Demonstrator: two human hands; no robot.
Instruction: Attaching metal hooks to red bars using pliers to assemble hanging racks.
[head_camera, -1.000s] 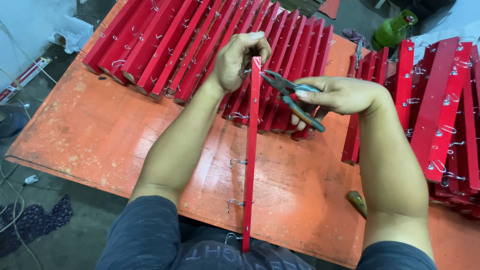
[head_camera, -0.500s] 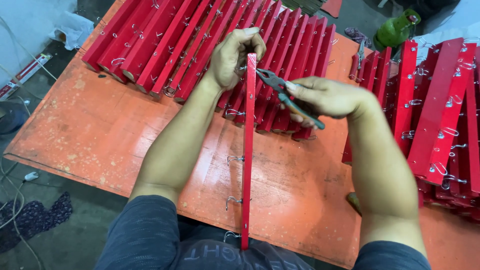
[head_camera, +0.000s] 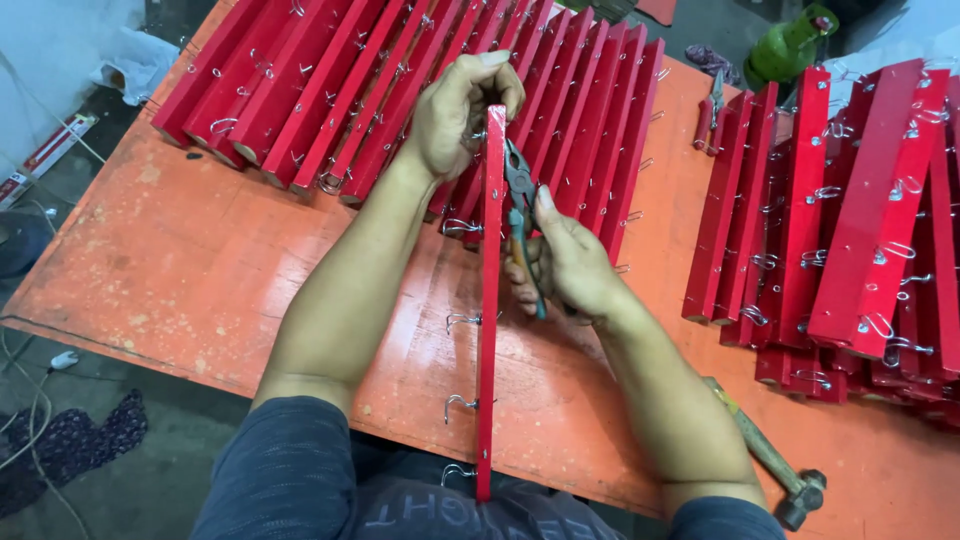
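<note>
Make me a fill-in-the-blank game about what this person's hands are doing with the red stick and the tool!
1. The left hand grips the top end of a long ____ strip.
2. The right hand holds a pair of ____.
3. Small metal ____ stick out from the strip's left side.
4. Near the right elbow, a ____ lies on the orange table.

Missing words: red; pliers; hooks; hammer

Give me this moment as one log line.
left hand: grips red slat top | right hand: pliers at slat | hammer: on table
</note>
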